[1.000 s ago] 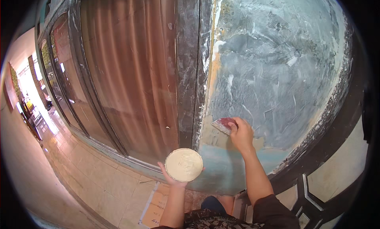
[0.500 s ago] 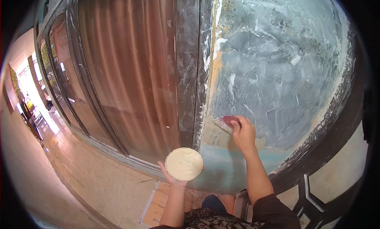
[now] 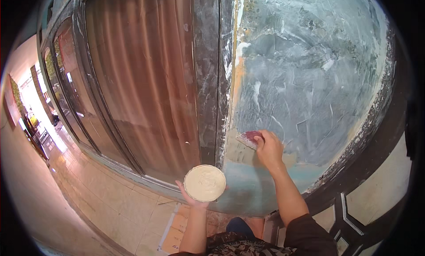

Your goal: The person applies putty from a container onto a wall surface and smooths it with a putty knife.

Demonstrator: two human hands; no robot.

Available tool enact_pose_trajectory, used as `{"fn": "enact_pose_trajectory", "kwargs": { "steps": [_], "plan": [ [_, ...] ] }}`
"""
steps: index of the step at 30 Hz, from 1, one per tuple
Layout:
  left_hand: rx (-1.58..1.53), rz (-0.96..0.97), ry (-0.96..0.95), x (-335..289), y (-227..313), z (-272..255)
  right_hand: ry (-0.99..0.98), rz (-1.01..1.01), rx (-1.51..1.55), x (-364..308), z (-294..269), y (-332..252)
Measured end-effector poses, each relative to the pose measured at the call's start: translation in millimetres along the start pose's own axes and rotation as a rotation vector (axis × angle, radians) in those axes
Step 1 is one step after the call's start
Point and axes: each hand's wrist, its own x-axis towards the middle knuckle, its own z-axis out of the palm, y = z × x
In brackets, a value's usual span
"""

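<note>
My right hand (image 3: 270,149) grips a putty scraper (image 3: 249,139) with a dark red handle side and a pale, coated edge. Its blade lies against the lower left part of the wall panel (image 3: 305,92), where a beige patch of filler (image 3: 241,153) is spread. The panel is patchy grey-blue with white streaks and ridges. Low in front of me, my left hand (image 3: 191,197) supports a round container of cream-coloured putty (image 3: 204,183) from beneath. Its fingers curl round the container's side and are mostly hidden under it.
Left of the panel stands a dark, paint-flecked frame (image 3: 208,79) around glass with a brown curtain (image 3: 141,70) behind it. A flattened cardboard piece (image 3: 175,231) lies on the tiled floor (image 3: 119,198). A dark door with pale panels (image 3: 376,194) is at the lower right.
My right hand and the scraper have shifted slightly left along the wall. The putty container has moved only a touch left. The view has turned slightly.
</note>
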Motion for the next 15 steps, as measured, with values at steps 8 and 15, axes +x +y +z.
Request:
{"fn": "enact_pose_trajectory", "kwargs": {
  "steps": [8,15],
  "plan": [
    [0.041,0.056,0.122,-1,1,-17,0.083,-0.023,0.118,4,-2,-5],
    [-0.013,-0.013,0.095,0,-3,-13,0.113,-0.029,0.059,7,3,1]
  ]
}}
